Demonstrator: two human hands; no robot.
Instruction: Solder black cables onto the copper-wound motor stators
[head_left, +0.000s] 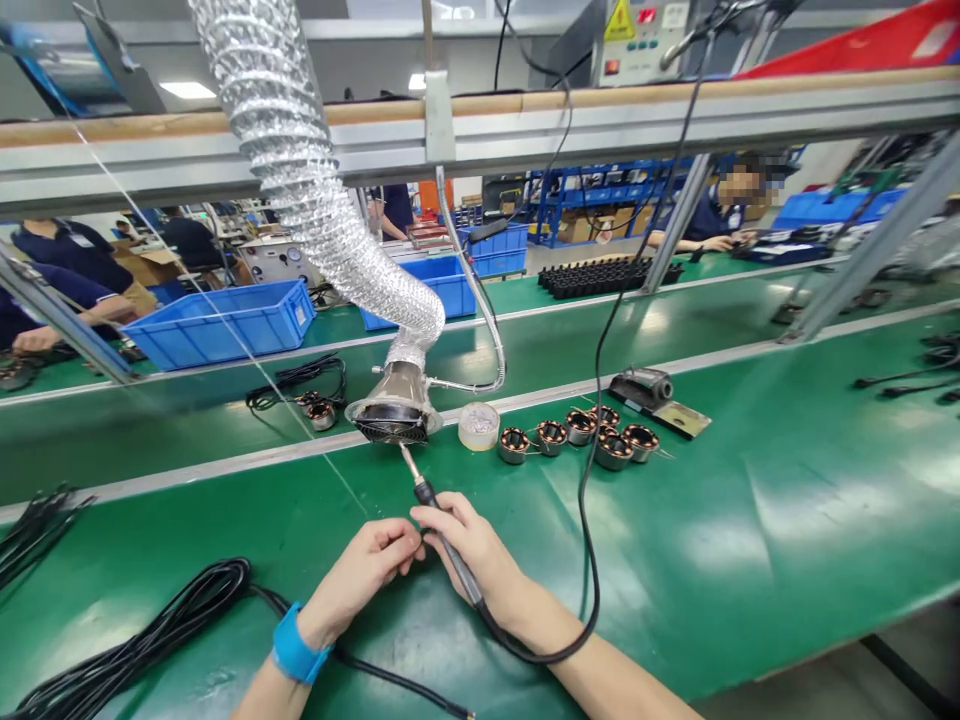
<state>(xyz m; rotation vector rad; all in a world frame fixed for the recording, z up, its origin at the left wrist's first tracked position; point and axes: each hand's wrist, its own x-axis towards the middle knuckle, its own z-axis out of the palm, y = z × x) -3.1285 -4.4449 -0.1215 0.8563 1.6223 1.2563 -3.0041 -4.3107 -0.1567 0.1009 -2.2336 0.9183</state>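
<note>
My right hand (491,555) is wrapped round a soldering iron (463,572), its metal tip pointing up and away under the fume hood (397,395). Close against it, my left hand (366,568) has its fingers pinched together; a small dark thing shows between the fingertips of both hands, too hidden to name. A blue wristband (298,645) is on my left wrist. Black cable (397,680) runs beneath that wrist. Beyond my hands, a round tub (478,427) stands beside several copper-wound motor stators (551,437).
A coiled black cable bundle (150,630) lies at the left front. The iron's cord (596,540) loops over my right forearm. A metal soldering-iron stand (660,398) sits at the back right. Silver duct (300,170) hangs overhead; blue bins (225,325) and co-workers are beyond.
</note>
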